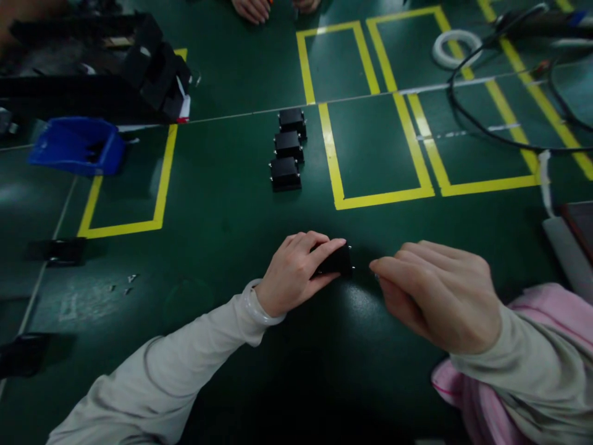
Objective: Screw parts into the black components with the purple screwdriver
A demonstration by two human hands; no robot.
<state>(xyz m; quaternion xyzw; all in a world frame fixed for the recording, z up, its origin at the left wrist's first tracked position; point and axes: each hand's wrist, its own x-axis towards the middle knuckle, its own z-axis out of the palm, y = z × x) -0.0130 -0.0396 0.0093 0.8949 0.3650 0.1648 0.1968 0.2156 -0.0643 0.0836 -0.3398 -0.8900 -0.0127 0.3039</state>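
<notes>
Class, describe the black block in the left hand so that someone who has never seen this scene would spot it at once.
On the green table, find the row of three black blocks. Below that row in the picture, the left hand holds one more black block. Unlike those three, it is partly covered by fingers.

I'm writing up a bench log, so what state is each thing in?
Left hand: closed, gripping
Held black block: in that grip, partly hidden by fingers
Right hand: fingers curled together; whether anything is pinched is unclear
Three black blocks: lined up in a row
Blue bin: open-topped, dark contents
Small metal parts: loose, scattered on the table
White ring: lying flat
Black cable: loosely curved
</notes>
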